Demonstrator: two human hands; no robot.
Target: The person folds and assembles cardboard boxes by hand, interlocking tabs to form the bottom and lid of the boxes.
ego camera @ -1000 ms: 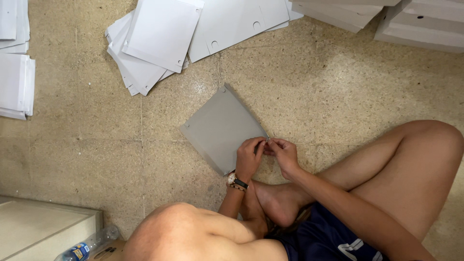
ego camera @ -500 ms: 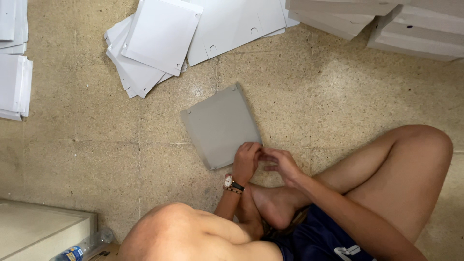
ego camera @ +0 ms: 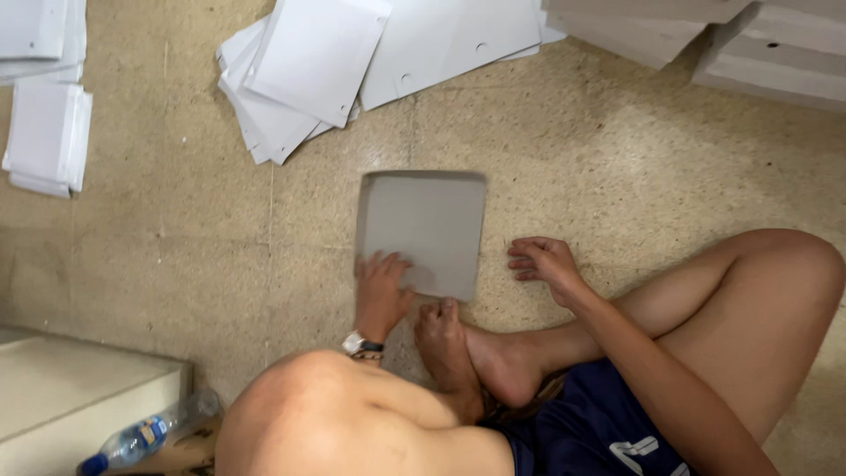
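Keep the left hand [ego camera: 381, 286] pressed flat, fingers spread, on the grey cardboard panel [ego camera: 423, 229]; right hand [ego camera: 544, 263] rests open on the floor [ego camera: 176, 247] beside it.

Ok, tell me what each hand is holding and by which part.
Nothing is gripped. The left hand presses flat on the near left corner of the grey square panel lying on the floor; the right hand rests on the floor beside it.

The grey sheet [ego camera: 423, 231] now lies square; right hand [ego camera: 545, 264] has left it.
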